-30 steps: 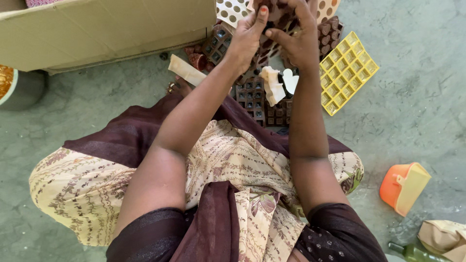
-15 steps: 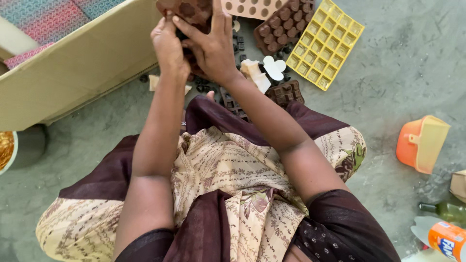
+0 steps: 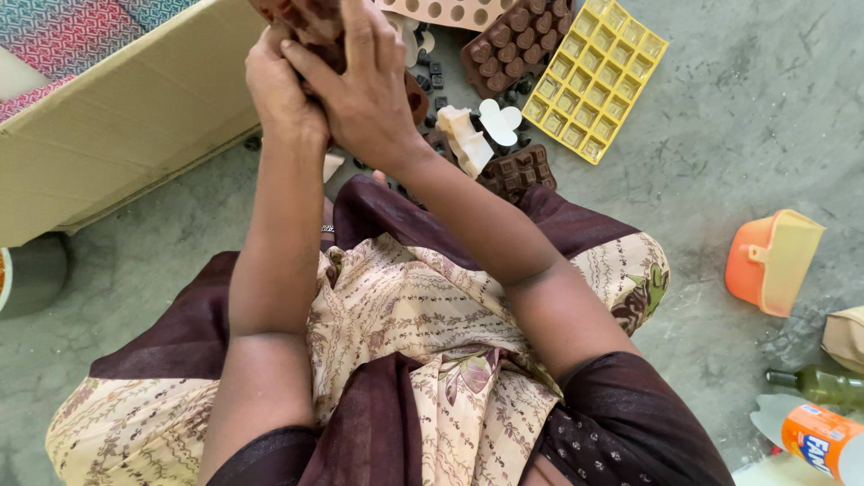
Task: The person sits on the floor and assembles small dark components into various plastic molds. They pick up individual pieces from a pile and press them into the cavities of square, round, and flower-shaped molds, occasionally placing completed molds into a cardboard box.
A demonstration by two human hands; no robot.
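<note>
- The grey floor (image 3: 738, 135) carries everything; you sit on it with a patterned cloth (image 3: 405, 315) over your lap, and a cardboard box (image 3: 117, 135) lies to your left.
- A yellow grid mould (image 3: 598, 76) lies flat beyond your right arm, with a brown mould (image 3: 508, 40) just beside it, small dark cubes (image 3: 517, 171) and pale shaped pieces (image 3: 481, 126) scattered near.
- An orange scoop (image 3: 769, 261) and bottles (image 3: 823, 423) sit well apart on your right.
- The brown silicone mould (image 3: 310, 22) is raised at the top edge of view, above the floor, in both hands. Much of it is cut off, so its long axis cannot be told; a cavity side seems to face you.
- Your right hand (image 3: 364, 90) lies across the mould, grip pressed around it; your left hand (image 3: 279, 90) pinches it from the other side.
- Judging from this, flex it gently and evenly, holding it low over the floor so pieces do not scatter.
</note>
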